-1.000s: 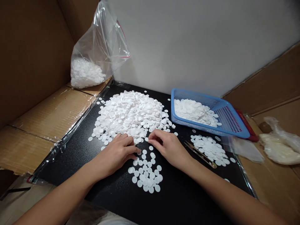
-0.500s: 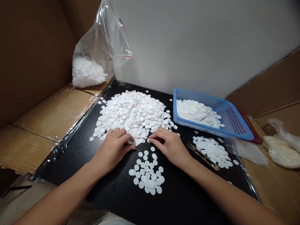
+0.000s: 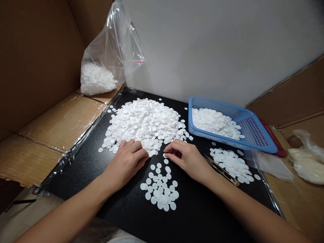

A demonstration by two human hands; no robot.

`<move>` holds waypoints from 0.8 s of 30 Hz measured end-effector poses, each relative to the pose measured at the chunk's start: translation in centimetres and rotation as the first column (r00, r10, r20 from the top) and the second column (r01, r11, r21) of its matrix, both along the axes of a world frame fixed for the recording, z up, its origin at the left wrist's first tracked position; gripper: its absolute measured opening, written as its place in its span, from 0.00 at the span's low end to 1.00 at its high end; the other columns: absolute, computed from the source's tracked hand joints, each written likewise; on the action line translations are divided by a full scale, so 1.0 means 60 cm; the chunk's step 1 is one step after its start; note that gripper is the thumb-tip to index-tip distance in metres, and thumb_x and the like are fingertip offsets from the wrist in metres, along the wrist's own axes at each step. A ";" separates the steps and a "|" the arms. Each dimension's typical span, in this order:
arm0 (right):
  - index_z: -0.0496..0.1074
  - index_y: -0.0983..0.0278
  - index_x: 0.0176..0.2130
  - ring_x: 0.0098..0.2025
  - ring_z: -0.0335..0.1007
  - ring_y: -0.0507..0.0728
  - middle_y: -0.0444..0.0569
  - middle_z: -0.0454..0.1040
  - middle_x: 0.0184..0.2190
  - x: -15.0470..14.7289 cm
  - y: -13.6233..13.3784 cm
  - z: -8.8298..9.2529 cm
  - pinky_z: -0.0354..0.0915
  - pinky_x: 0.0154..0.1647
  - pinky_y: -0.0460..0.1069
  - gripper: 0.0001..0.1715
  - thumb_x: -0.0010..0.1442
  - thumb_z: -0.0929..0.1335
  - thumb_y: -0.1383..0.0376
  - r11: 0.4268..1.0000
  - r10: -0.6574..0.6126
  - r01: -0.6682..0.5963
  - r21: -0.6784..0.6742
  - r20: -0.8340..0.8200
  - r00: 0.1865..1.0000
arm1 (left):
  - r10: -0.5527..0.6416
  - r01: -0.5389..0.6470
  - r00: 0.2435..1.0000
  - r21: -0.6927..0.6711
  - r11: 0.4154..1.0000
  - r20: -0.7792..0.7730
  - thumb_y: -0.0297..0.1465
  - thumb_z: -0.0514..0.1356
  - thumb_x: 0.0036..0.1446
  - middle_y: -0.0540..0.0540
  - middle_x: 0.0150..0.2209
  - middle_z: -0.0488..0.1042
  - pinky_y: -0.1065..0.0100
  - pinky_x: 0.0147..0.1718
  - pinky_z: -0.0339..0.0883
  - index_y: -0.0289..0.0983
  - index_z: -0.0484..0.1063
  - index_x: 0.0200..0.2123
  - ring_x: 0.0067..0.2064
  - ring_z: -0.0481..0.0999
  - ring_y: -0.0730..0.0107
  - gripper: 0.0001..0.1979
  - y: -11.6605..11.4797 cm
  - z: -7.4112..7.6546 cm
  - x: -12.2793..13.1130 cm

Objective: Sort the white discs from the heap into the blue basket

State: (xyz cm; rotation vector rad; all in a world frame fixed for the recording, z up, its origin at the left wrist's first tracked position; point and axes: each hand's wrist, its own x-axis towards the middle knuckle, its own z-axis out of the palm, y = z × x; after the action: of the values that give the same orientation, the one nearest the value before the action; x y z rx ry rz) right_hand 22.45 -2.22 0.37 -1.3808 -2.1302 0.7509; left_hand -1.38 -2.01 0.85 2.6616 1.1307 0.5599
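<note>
A large heap of small white round discs (image 3: 145, 118) lies on the black tabletop (image 3: 83, 179). My left hand (image 3: 128, 160) rests at the heap's near edge, thumb and forefinger pressed together; whatever they may hold is hidden. To the right of it, my right hand (image 3: 188, 158) pinches a white disc (image 3: 164, 155) at its fingertips, close to the tabletop. Between my forearms lies a loose group of white discs (image 3: 159, 189), mostly flat and partly overlapping.
A blue plastic basket (image 3: 217, 137) with more discs stands at the back right. Before it are a smaller disc pile (image 3: 231, 163) and metal scissors (image 3: 222, 171), partly behind my right forearm. A clear bag (image 3: 98, 79) of white pieces sits on cardboard (image 3: 65, 119) at back left.
My left thumb and forefinger have closed together at the heap's edge, where a gap showed before. My right hand has barely moved. The whole view has shifted slightly.
</note>
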 end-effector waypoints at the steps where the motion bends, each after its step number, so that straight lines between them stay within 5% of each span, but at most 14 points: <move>1: 0.73 0.63 0.33 0.30 0.68 0.52 0.45 0.72 0.31 0.002 0.000 0.001 0.66 0.30 0.47 0.05 0.60 0.69 0.72 1.000 0.012 -0.012 -0.008 0.001 1.000 | -0.009 0.009 1.000 0.005 1.000 0.000 0.27 0.55 0.67 0.48 0.33 0.69 0.63 0.37 0.52 0.36 0.71 0.35 0.36 0.66 0.66 0.07 0.000 0.000 0.000; 9: 0.69 0.63 0.33 0.30 0.67 0.51 0.46 0.70 0.33 0.003 -0.004 -0.001 0.66 0.30 0.46 0.07 0.61 0.66 0.73 0.991 0.132 -0.132 0.038 -0.006 0.991 | -0.130 0.132 0.990 0.026 0.991 -0.049 0.25 0.55 0.66 0.48 0.33 0.69 0.63 0.38 0.51 0.36 0.70 0.33 0.36 0.64 0.66 0.08 0.001 -0.002 -0.001; 19: 0.68 0.62 0.30 0.25 0.61 0.50 0.42 0.68 0.25 0.023 0.009 0.016 0.61 0.25 0.45 0.05 0.59 0.66 0.65 0.967 -0.085 0.045 -0.251 -0.151 0.985 | -0.123 0.123 0.992 -0.037 0.992 -0.005 0.24 0.52 0.66 0.49 0.32 0.71 0.63 0.38 0.52 0.37 0.69 0.34 0.36 0.66 0.68 0.09 0.002 0.002 -0.003; 24: 0.71 0.62 0.31 0.27 0.66 0.52 0.45 0.72 0.29 0.024 0.011 0.011 0.62 0.27 0.47 0.05 0.60 0.66 0.67 0.989 -0.030 0.030 -0.143 0.006 1.000 | -0.150 0.150 0.989 -0.089 0.985 0.008 0.24 0.55 0.65 0.49 0.32 0.70 0.63 0.38 0.52 0.37 0.70 0.33 0.37 0.66 0.67 0.08 0.003 0.002 -0.003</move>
State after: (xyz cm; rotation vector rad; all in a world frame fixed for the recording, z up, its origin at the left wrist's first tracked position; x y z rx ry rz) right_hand 23.87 -1.58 1.01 -1.4854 -2.0885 0.9056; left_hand -1.55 -1.83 0.96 2.6399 0.9225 0.4718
